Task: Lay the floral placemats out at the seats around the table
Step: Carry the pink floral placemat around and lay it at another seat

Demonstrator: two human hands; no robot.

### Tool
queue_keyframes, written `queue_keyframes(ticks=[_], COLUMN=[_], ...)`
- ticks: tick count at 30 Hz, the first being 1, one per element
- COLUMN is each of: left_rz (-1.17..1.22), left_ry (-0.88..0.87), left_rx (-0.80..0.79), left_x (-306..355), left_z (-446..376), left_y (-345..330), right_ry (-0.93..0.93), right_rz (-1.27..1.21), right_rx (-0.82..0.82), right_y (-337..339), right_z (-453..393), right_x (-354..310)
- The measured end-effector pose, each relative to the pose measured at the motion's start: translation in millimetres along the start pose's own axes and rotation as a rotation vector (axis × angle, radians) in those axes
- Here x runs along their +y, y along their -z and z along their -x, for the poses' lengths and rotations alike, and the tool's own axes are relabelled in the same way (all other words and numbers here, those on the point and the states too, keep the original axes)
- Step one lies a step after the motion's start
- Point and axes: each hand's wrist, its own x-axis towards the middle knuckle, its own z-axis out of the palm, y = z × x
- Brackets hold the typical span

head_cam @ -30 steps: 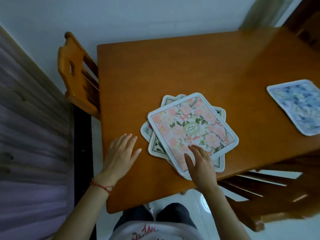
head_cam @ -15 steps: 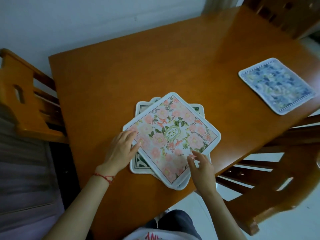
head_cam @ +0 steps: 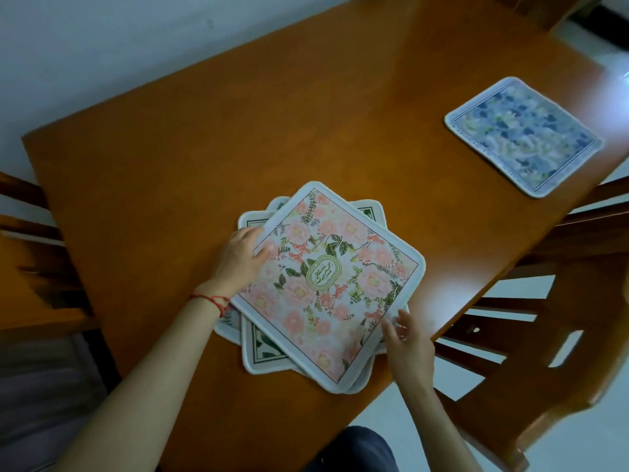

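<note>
Fingers of the right hand (head_cam: 406,342) rest spread on the pink placemat (head_cam: 332,284), low centre of frame; the left hand (head_cam: 238,260) pinches its left edge. It tops the stack (head_cam: 262,349) on the worktop (head_cam: 204,148). Likely light and limp: lift by opposite edges. Upper right lies the blue placemat (head_cam: 522,136).

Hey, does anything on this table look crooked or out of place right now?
Only the stack: the pink placemat sits twisted on the mats beneath, corners fanned out. The blue placemat lies flat by itself. No spills or damage visible.
</note>
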Motion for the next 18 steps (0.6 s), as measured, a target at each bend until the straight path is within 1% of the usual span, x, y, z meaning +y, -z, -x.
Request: queue_keyframes(ticks=[7,15,18], left_rz=[0.036,0.067,0.080], left_ry=[-0.021,-0.010,0.001], left_rx=[-0.037,-0.015,0.009], left_x=[-3.6,-9.9,-8.4], left_z=[-33.3,-45.6,-45.8], left_y=[-2.4,-5.7,-7.6], right_ry=[-0.052,-0.160,-0.172], right_rz=[-0.095,-0.261,-0.265], right_rx=[0.050,0.032,0.020], right_y=[-3.2,-4.9,-6.7], right_z=[-4.1,-15.1,-17.2], right_x=[1.4,8.4,7.7])
